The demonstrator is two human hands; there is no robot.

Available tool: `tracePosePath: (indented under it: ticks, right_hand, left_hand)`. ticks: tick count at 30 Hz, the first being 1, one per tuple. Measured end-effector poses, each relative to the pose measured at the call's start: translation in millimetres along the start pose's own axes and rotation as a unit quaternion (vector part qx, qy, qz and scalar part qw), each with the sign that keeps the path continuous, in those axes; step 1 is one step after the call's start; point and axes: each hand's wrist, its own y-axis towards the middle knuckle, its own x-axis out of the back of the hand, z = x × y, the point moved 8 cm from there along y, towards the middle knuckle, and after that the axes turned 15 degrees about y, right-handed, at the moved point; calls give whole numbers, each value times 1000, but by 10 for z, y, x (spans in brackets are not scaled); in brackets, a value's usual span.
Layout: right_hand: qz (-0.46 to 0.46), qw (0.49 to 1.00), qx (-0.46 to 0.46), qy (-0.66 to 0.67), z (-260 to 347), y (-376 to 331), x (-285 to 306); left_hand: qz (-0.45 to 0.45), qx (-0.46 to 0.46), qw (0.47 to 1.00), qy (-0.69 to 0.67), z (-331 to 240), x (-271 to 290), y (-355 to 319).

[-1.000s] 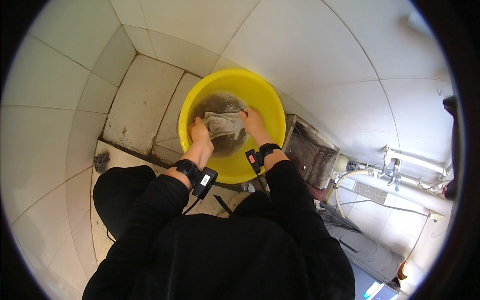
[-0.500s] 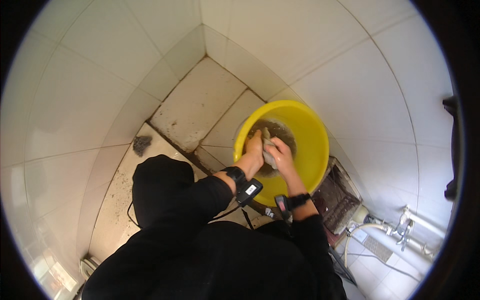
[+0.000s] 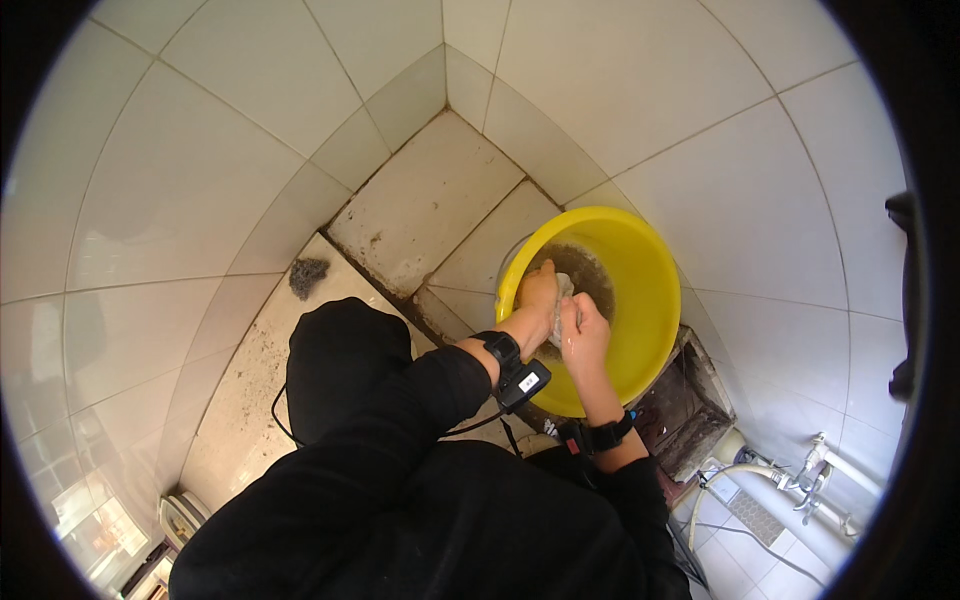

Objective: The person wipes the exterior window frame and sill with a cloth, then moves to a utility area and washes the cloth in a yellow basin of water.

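A yellow bucket [image 3: 655,300] stands in front of me, with murky brown water [image 3: 597,275] in its bottom. Over the water, inside the rim, both hands work at a wet, whitish-grey cloth [image 3: 563,292]. My left hand [image 3: 539,292] is on the cloth's left side, its thumb side up and its other fingers mostly hidden. From the right, my right hand [image 3: 586,328] pinches the cloth with bent fingers. The cloth is bunched between the two hands, and its lower part is partly covered by them.
Tiled walls meet at a corner behind the bucket. A dark grey scrubbing-wool clump [image 3: 308,276] lies on the pale ledge [image 3: 250,385] at left. Right of the bucket is a dirty brown recess [image 3: 690,400], then white pipes with a metal valve [image 3: 812,470] and a hose.
The whole view has shifted, so the bucket appears farther right. My right hand has changed its hold on the cloth, with its fingers now bent more tightly and closer to the left hand.
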Motion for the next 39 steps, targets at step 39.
tracePosePath:
  ticks: [39]
  right_hand:
    - [4, 997, 12, -72, -213, 229, 0]
  left_hand:
    - [93, -25, 995, -34, 2, -150, -99]
